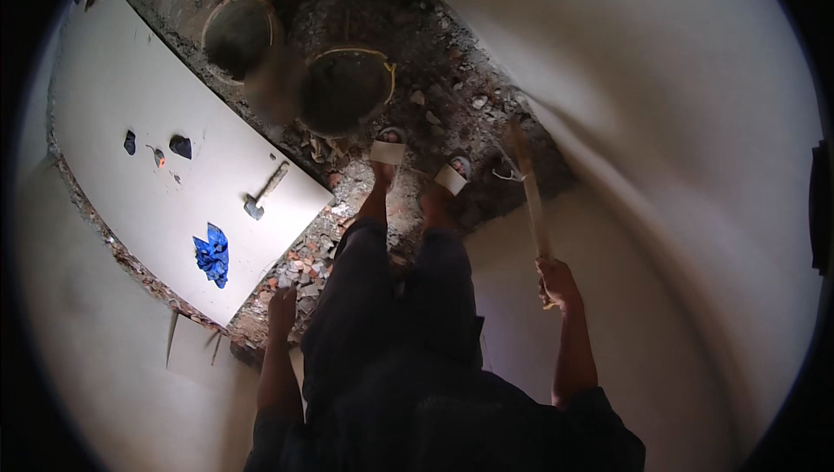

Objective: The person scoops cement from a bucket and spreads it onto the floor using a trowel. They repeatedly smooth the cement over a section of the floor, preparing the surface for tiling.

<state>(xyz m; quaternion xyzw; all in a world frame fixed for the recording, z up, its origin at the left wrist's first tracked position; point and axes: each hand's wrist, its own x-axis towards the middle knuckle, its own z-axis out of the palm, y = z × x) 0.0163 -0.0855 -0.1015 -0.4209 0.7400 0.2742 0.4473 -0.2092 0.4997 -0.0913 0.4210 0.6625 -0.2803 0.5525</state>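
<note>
**Q:** Where does the tool lie relative to your hands?

**A:** My right hand (557,283) is closed around the near end of a long wooden handle (529,194). Its long axis runs away from me, forward and slightly left, and its far end rests in the rubble (452,94) just right of my right foot (452,178).

**Q:** And the other hand?

**A:** My left hand (282,307) hangs beside my left leg, gripping nothing; whether its fingers are spread or curled I cannot tell. It is well apart from the handle, so the right hand alone controls it. A hammer (263,191) lies on the white board (130,107) forward of my left hand, untouched.
</note>
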